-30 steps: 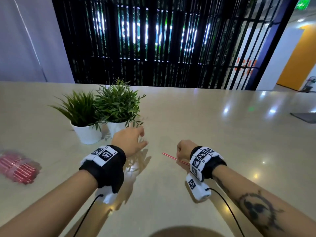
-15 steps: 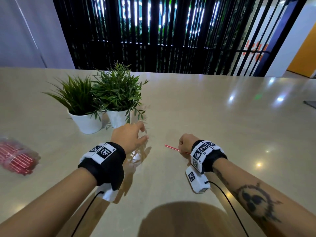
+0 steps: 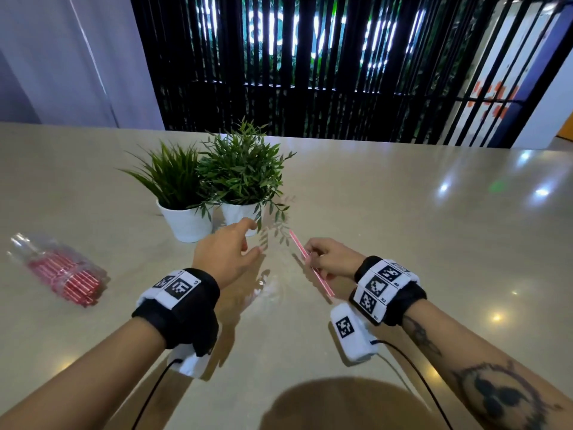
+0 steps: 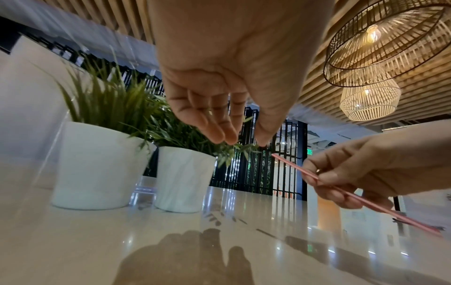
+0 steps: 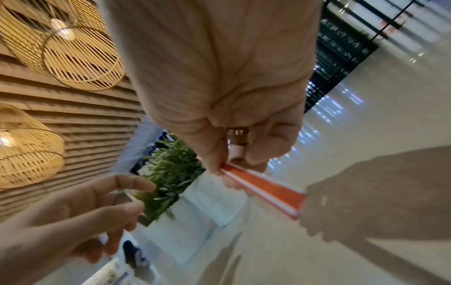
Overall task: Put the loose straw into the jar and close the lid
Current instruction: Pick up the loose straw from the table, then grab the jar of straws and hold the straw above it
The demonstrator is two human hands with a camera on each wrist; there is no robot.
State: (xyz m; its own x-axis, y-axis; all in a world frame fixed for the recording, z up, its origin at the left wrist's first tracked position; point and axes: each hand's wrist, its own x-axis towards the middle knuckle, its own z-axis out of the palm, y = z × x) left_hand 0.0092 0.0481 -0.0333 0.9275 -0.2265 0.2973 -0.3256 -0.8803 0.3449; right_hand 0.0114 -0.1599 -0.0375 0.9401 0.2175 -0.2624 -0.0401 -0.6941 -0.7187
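Head view: 1 red-and-white striped straw [image 3: 311,265] is being pinched in the right hand [image 3: 331,259] and is being held clear of the table [image 3: 403,243], tilted, far end up.
Right hand: fingers and thumb are being curled round the straw near its middle; right wrist view is showing the same pinch.
Left hand: left hand [image 3: 223,252] is being held over the table with nothing in it, fingers loose and spread fairly wide, just in front of the right pot [image 3: 238,215].
Straw position: it is being held between the 2 hands, just beside the left fingertips, not touching them.
Jar: a faint clear shape [image 3: 276,243] is being glimpsed just past the left fingers, with leaves showing pale through it; judged likely to be the jar, but it cannot be told for sure.
Lid: not being seen in any view; on or off cannot be told.
Progress: pickup is judged done; insertion and lid closing are judged not yet done, so roughly 1 of 3 steps.
Next step: straw end is judged to need lining up with the jar mouth, with the free hand probably steadying the jar.
Straw pack: a clear plastic pack [image 3: 62,274] is lying far left on the table, well apart from both hands, many red straws being held inside.
Pots: 2 white pots are standing side by side, left pot [image 3: 186,221] and right pot, each being filled with a green plant.
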